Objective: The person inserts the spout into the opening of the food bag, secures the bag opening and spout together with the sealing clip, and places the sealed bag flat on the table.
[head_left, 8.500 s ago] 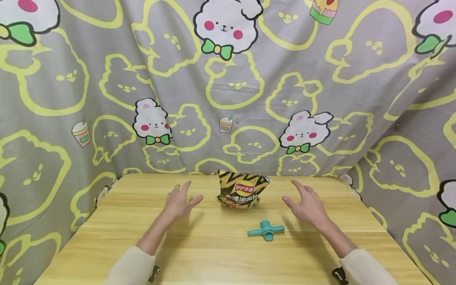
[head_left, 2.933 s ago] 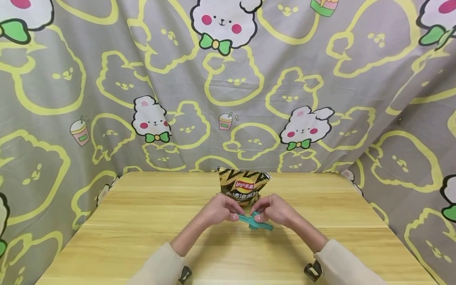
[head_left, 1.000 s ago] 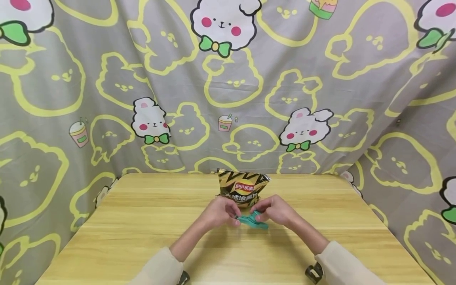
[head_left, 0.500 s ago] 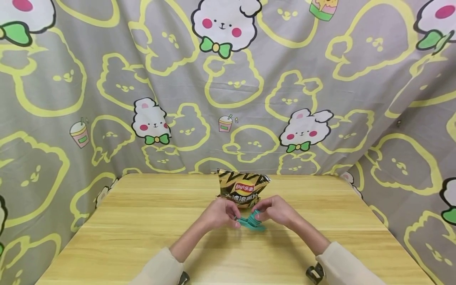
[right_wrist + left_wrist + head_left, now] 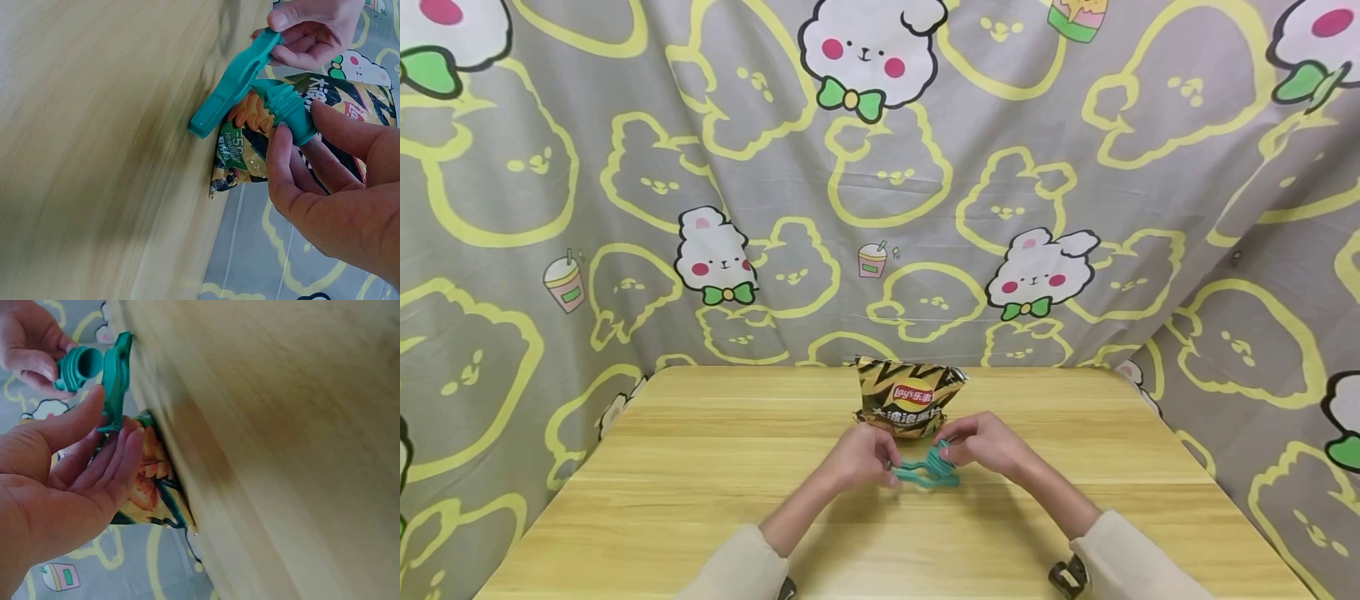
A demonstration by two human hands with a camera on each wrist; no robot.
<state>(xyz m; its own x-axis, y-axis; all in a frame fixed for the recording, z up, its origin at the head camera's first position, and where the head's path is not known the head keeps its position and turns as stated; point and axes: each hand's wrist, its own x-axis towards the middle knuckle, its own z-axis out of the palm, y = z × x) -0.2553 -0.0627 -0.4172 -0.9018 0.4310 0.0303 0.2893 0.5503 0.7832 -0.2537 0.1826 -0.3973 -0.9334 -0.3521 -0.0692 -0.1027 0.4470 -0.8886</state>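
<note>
A teal bag-sealing clip with a round ribbed spout (image 5: 928, 478) is held between both hands just above the table in the head view. My left hand (image 5: 859, 454) pinches the clip's left end with thumb and fingers. The clip's two long arms (image 5: 234, 87) stand apart in the right wrist view, joined near that end. My right hand (image 5: 992, 442) pinches the threaded spout (image 5: 290, 115) between thumb and fingertips. Right behind the hands, a black and gold chip bag (image 5: 910, 400) stands upright, its lower front partly hidden by them.
The wooden table (image 5: 715, 400) carries the bag at its far side. A grey curtain (image 5: 880, 192) printed with cartoon rabbits hangs behind the table and along both sides. A dark band (image 5: 1067, 577) sits at the right cuff.
Earlier the clip lay on the table with both hands apart and open. Then both hands took hold of it, and its two arms have now swung apart. The bag stays in place.
</note>
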